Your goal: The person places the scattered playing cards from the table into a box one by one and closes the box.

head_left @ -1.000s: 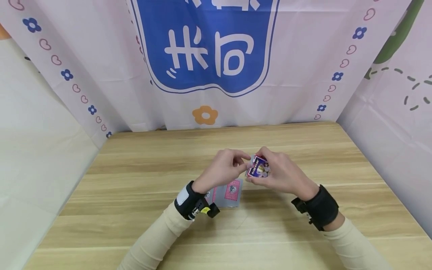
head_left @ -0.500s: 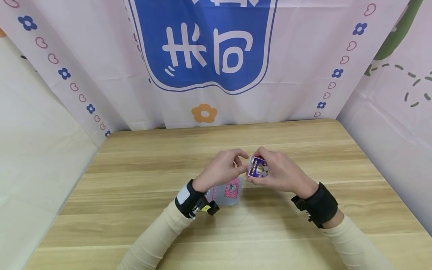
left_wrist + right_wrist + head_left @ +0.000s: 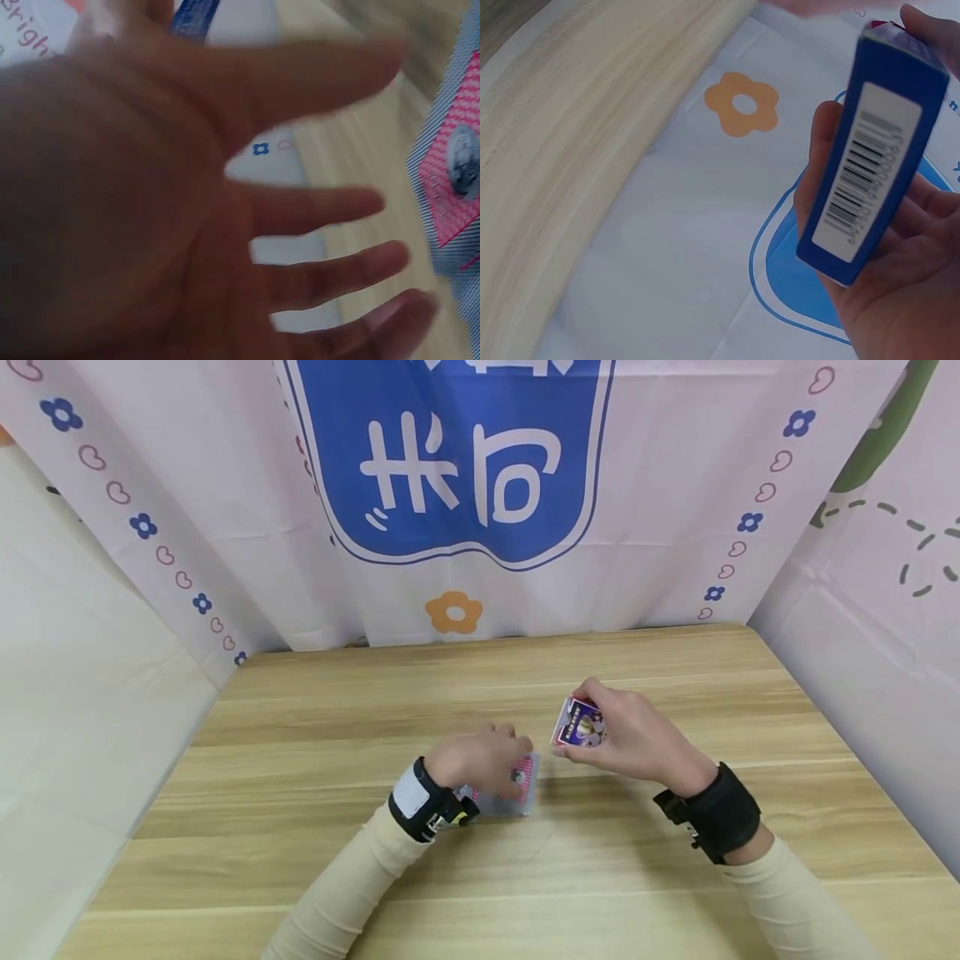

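- Blue barcoded carton is held near the middle of the wooden table, apparently raised off its surface; it is pinched between the thumb and fingers of the right hand.
- Its barcode label is turned toward the right wrist camera; whether the carton's far end is open cannot be told.
- Nothing is seen to be gripped by the left hand: its fingers are spread, blurred, over the pink-checked, grey-bordered item. Whether that item is touched cannot be told.
- For a sound hold, the carton is probably best gripped by its edges, lightly, so that its thin-looking walls are not crushed.
- Anything flat would likely be lifted best by an edge, with neighbouring layers kept undisturbed.
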`<action>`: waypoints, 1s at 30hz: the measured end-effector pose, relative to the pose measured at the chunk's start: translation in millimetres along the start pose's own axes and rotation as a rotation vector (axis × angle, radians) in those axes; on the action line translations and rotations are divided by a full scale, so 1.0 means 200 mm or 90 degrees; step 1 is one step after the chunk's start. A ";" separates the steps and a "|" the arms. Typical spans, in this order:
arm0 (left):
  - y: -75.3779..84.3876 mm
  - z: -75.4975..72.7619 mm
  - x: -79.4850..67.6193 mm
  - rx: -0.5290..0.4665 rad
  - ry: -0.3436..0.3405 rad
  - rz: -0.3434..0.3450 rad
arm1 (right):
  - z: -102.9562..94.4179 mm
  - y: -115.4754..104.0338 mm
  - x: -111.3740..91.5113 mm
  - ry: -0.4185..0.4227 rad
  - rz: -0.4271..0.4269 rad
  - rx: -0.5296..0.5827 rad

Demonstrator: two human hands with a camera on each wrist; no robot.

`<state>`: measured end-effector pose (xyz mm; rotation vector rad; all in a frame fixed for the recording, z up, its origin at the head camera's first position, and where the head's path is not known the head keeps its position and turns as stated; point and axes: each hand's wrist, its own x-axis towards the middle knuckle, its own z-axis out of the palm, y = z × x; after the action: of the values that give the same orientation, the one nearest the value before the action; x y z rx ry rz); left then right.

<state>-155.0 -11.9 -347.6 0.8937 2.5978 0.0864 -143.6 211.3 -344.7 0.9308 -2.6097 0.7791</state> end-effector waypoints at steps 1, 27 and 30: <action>0.01 0.01 0.00 0.019 -0.028 0.005 | 0.00 0.00 0.00 0.000 0.001 -0.001; -0.02 0.10 0.10 0.011 0.014 -0.067 | 0.03 -0.01 0.00 -0.009 -0.014 0.006; -0.02 0.10 0.10 0.012 0.031 -0.066 | 0.03 -0.01 0.00 -0.012 -0.014 0.008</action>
<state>-164.4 -4.0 -373.8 0.7718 2.6889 0.0552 -142.5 205.6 -348.9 0.9733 -2.6095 0.7867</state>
